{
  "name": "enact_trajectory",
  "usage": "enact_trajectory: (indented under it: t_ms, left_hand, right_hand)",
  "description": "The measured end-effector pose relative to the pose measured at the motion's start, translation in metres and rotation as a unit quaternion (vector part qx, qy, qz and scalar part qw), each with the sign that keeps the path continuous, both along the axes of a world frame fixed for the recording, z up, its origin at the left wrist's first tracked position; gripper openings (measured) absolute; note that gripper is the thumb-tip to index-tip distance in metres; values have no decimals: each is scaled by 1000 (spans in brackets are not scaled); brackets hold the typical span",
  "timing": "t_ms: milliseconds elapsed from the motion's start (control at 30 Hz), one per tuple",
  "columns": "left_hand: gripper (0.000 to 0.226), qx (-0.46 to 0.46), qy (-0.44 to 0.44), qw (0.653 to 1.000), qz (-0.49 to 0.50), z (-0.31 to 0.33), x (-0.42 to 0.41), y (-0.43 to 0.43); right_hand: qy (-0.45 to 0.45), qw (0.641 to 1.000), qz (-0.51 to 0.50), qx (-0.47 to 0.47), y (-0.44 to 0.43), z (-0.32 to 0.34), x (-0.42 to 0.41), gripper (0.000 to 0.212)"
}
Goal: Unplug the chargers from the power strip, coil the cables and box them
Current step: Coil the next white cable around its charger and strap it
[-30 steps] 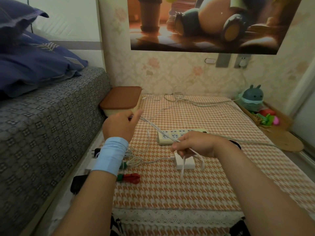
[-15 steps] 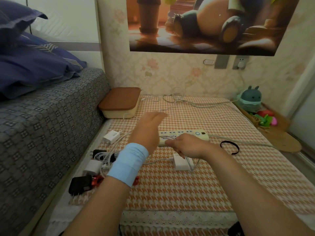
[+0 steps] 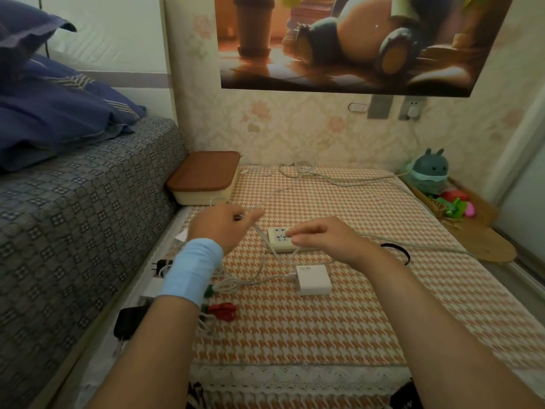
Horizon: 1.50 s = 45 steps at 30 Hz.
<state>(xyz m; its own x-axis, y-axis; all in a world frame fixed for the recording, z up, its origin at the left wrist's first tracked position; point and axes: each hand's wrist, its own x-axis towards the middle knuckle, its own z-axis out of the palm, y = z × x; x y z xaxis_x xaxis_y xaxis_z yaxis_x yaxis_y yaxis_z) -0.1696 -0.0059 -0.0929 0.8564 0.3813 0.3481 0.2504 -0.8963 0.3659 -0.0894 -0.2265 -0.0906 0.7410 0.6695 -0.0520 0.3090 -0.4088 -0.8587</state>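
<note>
Fingers (image 3: 253, 215) of the left hand (image 3: 222, 227) are pinched shut on a thin white cable (image 3: 261, 262), which runs from the pinch down twd the table (image 3: 339, 335) and on to the right hand (image 3: 327, 239). Right thumb & forefinger are closed on that same cable, just over the strip (image 3: 280, 239); other right fingers curl loosely. A blue band (image 3: 191, 271) wraps the left wrist.

Count, approx: 2 hands, 1 strip, 1 white charger (image 3: 314, 280) lying flat just in front of the strip w/ a cable plugged into its left side. 1 box (image 3: 205, 178) w/ a brown lid, shut, at the far left corner of the table next to the bed (image 3: 73, 231). 1 black band (image 3: 396, 252) by the right wrist. 1 red tie (image 3: 222, 311) and a green one (image 3: 208, 290) near the left forearm. Along the table's left edge, at least 3 more adapters: a black one (image 3: 160, 265), a white one (image 3: 153, 287), a bigger black one (image 3: 129, 320) (left arm covers part of all three, so the number could be higher).

Hard to read: right hand hides most of the strip, only 2 sockets show, both empty. Loose cables (image 3: 300, 172) at the far edge tangle together; can't count them. A thicker cord (image 3: 427, 246) runs off right from the strip area. Toys (image 3: 430, 172) sit at the far right.
</note>
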Motion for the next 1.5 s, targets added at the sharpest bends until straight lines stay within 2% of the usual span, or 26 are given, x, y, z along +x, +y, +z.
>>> enact_trajectory:
  t_ms: [100, 200, 267, 400, 467, 567, 633, 700, 800, 867, 933, 1067, 1233, 1333, 1400, 1500]
  left_hand:
    - [68, -45, -33, 996, 67, 5, -11, 20]
    - [67, -47, -57, 996, 57, 8, -13, 19]
    - [70, -25, -29, 999, 29, 5, -11, 16]
    - [65, -44, 22, 998, -39, -4, -10, 22]
    - [64, -53, 24, 997, -46, -4, -14, 30]
    - [60, -52, 59, 997, -22, -4, -22, 47]
    - [58, -64, 73, 995, 2, -6, -27, 56]
    - [56, -76, 66, 995, 21, -7, -32, 61]
    - [56, -83, 69, 993, 45, -8, -40, 71]
    - [57, -95, 82, 991, 48, -9, -45, 78]
    - [57, -94, 106, 989, 36, -12, -46, 81]
    - [59, -83, 151, 985, 10, -19, -41, 74]
    - [61, -115, 185, 976, 1, -24, -33, 73]
    - [50, -82, 241, 967, -23, -22, -29, 58]
    - [54, -51, 278, 959, -34, -25, -26, 49]
    - [68, -41, 324, 944, -45, -28, -22, 45]
  right_hand:
    - [20, 997, -76, 17, -7, 0, 8, 14]
    - [81, 981, -174, 32, -2, -6, 11, 18]
    - [73, 978, -196, -26, 2, -12, 13, 18]
    - [21, 982, -102, -158, 9, -14, 12, 24]
    - [-18, 986, -47, -160, 11, -10, 4, 29]
    - [-145, 977, 45, -149, 25, -6, -13, 45]
    - [-230, 951, 106, -175, 39, -5, -21, 43]
    - [-320, 911, 142, -218, 52, -5, -29, 39]
    - [-447, 822, 176, -307, 66, -15, -34, 70]
    - [-479, 787, 182, -344, 75, -25, -34, 79]
    - [-489, 767, 187, -371, 82, -35, -33, 68]
    - [-501, 737, 172, -420, 89, -50, -29, 28]
    - [-474, 730, 145, -470, 76, -51, -10, 28]
    - [-473, 702, 139, -514, 65, -62, -2, 23]
    - [-467, 693, 138, -531, 62, -70, -3, 23]
    - [-443, 734, 153, -491, 60, -77, -7, 22]
